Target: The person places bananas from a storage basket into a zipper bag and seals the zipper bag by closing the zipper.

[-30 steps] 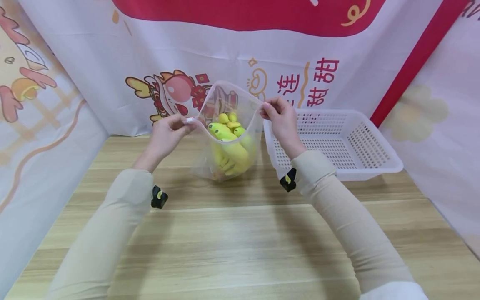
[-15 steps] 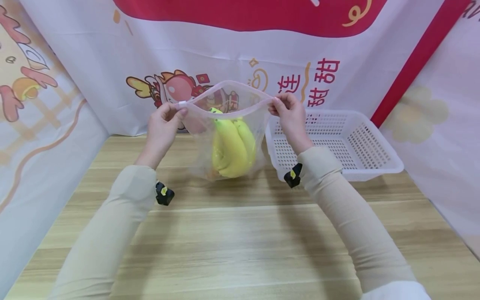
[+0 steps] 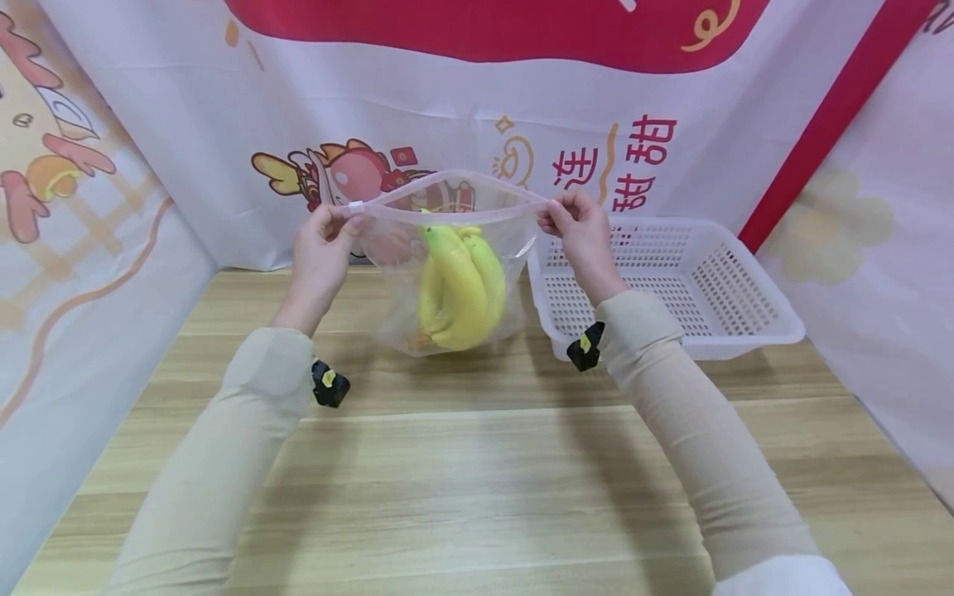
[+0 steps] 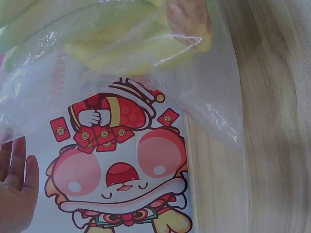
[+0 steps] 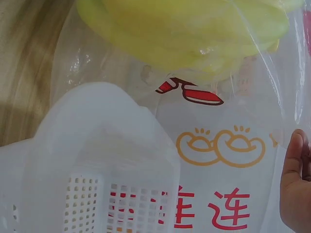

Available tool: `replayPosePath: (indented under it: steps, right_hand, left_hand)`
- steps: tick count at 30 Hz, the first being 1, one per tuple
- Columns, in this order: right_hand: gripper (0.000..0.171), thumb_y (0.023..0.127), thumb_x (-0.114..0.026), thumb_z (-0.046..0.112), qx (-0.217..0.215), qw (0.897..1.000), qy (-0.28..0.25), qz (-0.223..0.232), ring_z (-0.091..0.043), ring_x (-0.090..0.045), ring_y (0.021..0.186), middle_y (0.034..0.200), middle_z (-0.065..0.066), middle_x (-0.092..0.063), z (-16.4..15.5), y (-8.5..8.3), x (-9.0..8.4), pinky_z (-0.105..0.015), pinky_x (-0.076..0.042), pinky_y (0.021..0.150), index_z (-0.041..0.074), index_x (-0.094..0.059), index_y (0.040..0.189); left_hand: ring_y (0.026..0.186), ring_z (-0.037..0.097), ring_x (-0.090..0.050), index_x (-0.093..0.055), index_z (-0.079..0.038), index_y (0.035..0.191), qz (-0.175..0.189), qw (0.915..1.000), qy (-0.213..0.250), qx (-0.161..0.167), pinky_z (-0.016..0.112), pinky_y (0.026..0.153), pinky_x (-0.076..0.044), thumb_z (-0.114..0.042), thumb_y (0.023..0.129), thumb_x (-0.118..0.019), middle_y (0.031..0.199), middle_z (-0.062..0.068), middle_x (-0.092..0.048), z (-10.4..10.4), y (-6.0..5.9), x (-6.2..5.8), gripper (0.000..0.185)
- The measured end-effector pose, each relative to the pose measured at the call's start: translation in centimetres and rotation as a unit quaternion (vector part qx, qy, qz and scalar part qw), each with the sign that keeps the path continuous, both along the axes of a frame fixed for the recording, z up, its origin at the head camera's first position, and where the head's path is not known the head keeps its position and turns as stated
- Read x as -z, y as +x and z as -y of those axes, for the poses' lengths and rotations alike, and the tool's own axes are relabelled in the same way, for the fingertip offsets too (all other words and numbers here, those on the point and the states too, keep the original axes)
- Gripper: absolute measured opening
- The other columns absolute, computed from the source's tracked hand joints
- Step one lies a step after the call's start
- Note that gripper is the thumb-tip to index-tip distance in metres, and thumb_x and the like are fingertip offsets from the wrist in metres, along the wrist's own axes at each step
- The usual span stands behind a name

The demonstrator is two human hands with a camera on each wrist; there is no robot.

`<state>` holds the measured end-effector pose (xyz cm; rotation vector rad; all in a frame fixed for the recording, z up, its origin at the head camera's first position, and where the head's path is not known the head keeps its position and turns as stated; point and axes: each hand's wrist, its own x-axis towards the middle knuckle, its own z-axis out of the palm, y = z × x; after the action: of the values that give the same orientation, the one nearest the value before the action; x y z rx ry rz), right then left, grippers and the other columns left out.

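A clear zip bag [image 3: 387, 290] stands on the wooden table, its pink-edged mouth stretched wide and parted in a narrow gap. Inside lies a bunch of yellow bananas [image 3: 462, 290], tips upward; the left wrist view shows its brownish stem end [image 4: 190, 22] through the film. My left hand [image 3: 320, 257] pinches the bag's left top corner, beside the white zip slider [image 3: 354, 205]. At the opposite corner my right hand [image 3: 585, 240] pinches the rim between thumb and fingers. Both wrist views catch only part of each hand at the frame's edge.
Right of the bag, close to it, stands a white perforated plastic basket [image 3: 671, 285]. A printed white cloth [image 3: 224, 149] hangs behind the table [image 3: 462, 480], with more printed cloth on both sides. Black wrist cameras show at both cuffs.
Both hands have moved apart, the left one also upward. The bag's mouth went from wide and round to a taut, narrow slit, and the bananas now show through the front film.
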<state>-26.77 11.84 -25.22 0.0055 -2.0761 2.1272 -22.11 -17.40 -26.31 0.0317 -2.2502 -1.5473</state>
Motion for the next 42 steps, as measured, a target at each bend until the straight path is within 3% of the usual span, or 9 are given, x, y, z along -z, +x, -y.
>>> replayPosePath:
  steps: [6, 12, 19, 22, 26, 32, 36, 42]
  right_hand:
    - [0.007, 0.096, -0.051, 0.007, -0.009, 1.0, 0.013, 0.014, -0.006, -0.059, 0.079, 0.084, 0.002, -0.058, -0.1, -0.2, 0.3, -0.015, -0.054, 0.079, 0.008, -0.054, 0.091]
    - [0.006, 0.098, -0.049, 0.01, -0.017, 0.998, 0.041, 0.033, -0.006, -0.059, 0.082, 0.089, 0.001, -0.058, 0.0, 0.0, 0.7, -0.018, -0.054, 0.084, 0.009, -0.055, 0.097]
    - [0.015, 0.1, -0.046, 0.016, -0.013, 0.994, 0.093, 0.055, -0.005, -0.059, 0.082, 0.098, 0.001, -0.061, 0.1, 0.3, 1.1, -0.023, -0.054, 0.085, 0.008, -0.055, 0.109]
    - [0.023, 0.101, -0.045, 0.02, -0.007, 0.992, 0.114, 0.059, -0.008, -0.058, 0.087, 0.105, -0.002, -0.061, 0.0, 0.3, 1.0, -0.026, -0.053, 0.086, 0.006, -0.055, 0.116]
    - [0.032, 0.102, -0.043, 0.028, 0.012, 0.984, 0.166, 0.06, -0.014, -0.056, 0.105, 0.12, -0.005, -0.058, 0.0, 0.3, 0.6, -0.028, -0.049, 0.095, 0.009, -0.053, 0.125]
    - [0.037, 0.1, -0.046, 0.031, 0.021, 0.97, 0.24, 0.003, -0.017, -0.054, 0.117, 0.128, -0.008, -0.059, 1.2, 0.8, -0.9, -0.028, -0.046, 0.101, 0.01, -0.054, 0.13]
    - [0.036, 0.1, -0.048, 0.03, -0.004, 0.96, 0.274, -0.059, -0.017, -0.056, 0.117, 0.126, -0.008, -0.062, 2.6, 1.5, -1.9, -0.029, -0.046, 0.101, 0.009, -0.056, 0.127]
    - [0.034, 0.099, -0.051, 0.027, -0.063, 0.932, 0.334, -0.124, -0.018, -0.057, 0.117, 0.125, -0.008, -0.064, 5.2, 2.6, -3.3, -0.031, -0.044, 0.104, 0.007, -0.059, 0.124]
  left_hand:
    - [0.089, -0.003, -0.053, -0.058, -0.006, 0.105, 0.002, 1.0, -0.001, 0.005, 0.014, 0.08, -0.043, -0.029, 0.096, -0.055, 0.102, -0.006, -0.063, 0.3, -0.1, 0.5, 0.025]
    - [0.091, -0.004, -0.053, -0.053, -0.012, 0.103, 0.007, 0.999, 0.01, 0.042, 0.018, 0.086, -0.044, -0.026, 0.098, -0.052, 0.11, 0.006, -0.065, 0.0, -0.4, 1.1, 0.015]
    - [0.083, -0.001, -0.052, -0.052, -0.007, 0.104, -0.001, 0.998, 0.018, 0.06, 0.016, 0.075, -0.04, -0.025, 0.097, -0.053, 0.087, -0.016, -0.058, -0.9, -0.5, 1.3, 0.019]
    - [0.084, -0.002, -0.053, -0.053, -0.007, 0.103, -0.009, 0.9977, 0.026, 0.062, 0.015, 0.076, -0.042, -0.024, 0.097, -0.054, 0.086, -0.018, -0.058, -1.1, -0.5, 1.3, 0.018]
    - [0.085, -0.002, -0.055, -0.054, -0.01, 0.102, -0.011, 0.9974, 0.029, 0.064, 0.017, 0.077, -0.044, -0.025, 0.096, -0.055, 0.088, -0.018, -0.057, -1.3, -0.6, 1.3, 0.016]
    - [0.094, 0.001, -0.055, -0.055, -0.001, 0.115, 0.0, 0.9975, 0.008, 0.07, 0.018, 0.082, -0.044, -0.029, 0.097, -0.052, 0.102, -0.005, -0.062, -1.7, -0.6, 1.2, 0.033]
    - [0.101, 0.001, -0.055, -0.055, 0.0, 0.12, 0.01, 0.997, -0.001, 0.076, 0.019, 0.089, -0.045, -0.029, 0.098, -0.05, 0.116, 0.009, -0.063, -2.0, -0.5, 1.0, 0.037]
    - [0.101, 0.0, -0.055, -0.057, -0.001, 0.12, 0.009, 0.9966, -0.004, 0.082, 0.017, 0.088, -0.044, -0.029, 0.099, -0.049, 0.118, 0.011, -0.063, -2.3, -0.6, 1.0, 0.036]
